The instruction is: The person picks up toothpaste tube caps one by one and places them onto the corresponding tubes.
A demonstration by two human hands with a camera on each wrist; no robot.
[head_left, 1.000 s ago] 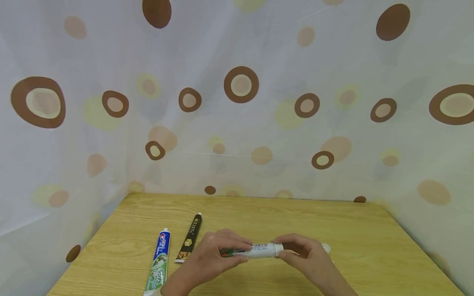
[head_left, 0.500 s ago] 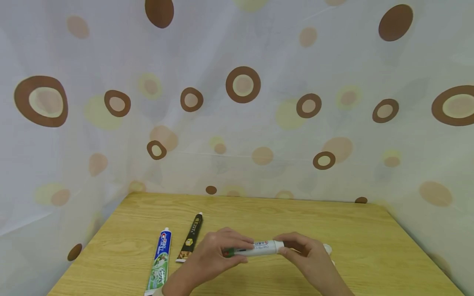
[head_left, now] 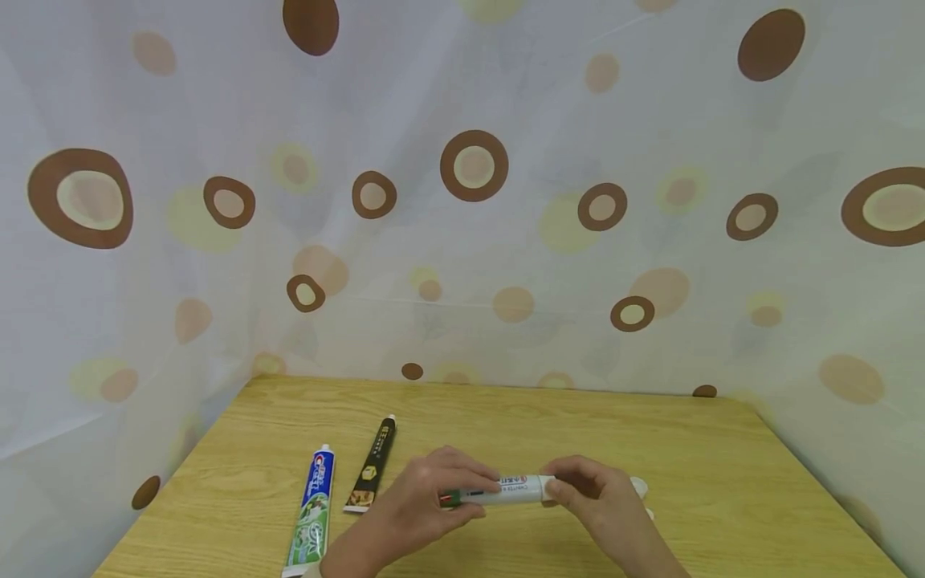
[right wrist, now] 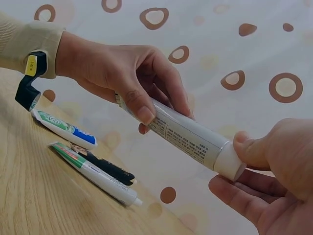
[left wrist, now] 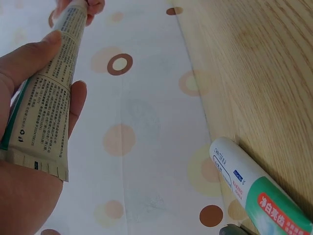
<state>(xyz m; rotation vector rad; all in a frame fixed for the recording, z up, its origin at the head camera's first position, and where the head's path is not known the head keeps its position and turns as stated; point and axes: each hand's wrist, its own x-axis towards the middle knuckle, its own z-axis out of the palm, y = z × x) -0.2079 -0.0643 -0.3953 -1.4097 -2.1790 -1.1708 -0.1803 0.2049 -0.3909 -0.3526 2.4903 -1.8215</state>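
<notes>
A white toothpaste tube with a green end (head_left: 516, 488) is held level above the table, between both hands. My left hand (head_left: 426, 502) grips its body near the green end, thumb on one side and fingers on the other. With thumb and fingers, my right hand (head_left: 603, 502) pinches the white cap (right wrist: 229, 162) at the tube's other end. Small print covers the tube's back (left wrist: 49, 93) in the left wrist view. A similar white and green tube (right wrist: 93, 174) lies on the table, its narrow nozzle bare; I cannot make it out in the head view.
To the left lie a blue and green toothpaste tube (head_left: 312, 510) and a black one (head_left: 373, 461). White caps (head_left: 639, 486) sit just behind my right hand. A spotted curtain (head_left: 470, 265) encloses the wooden table (head_left: 564, 425) at the back and sides.
My right thumb and fingers have shifted round the cap, the thumb now higher on it. The tube has tipped slightly and levelled again; the left hand keeps its grip.
</notes>
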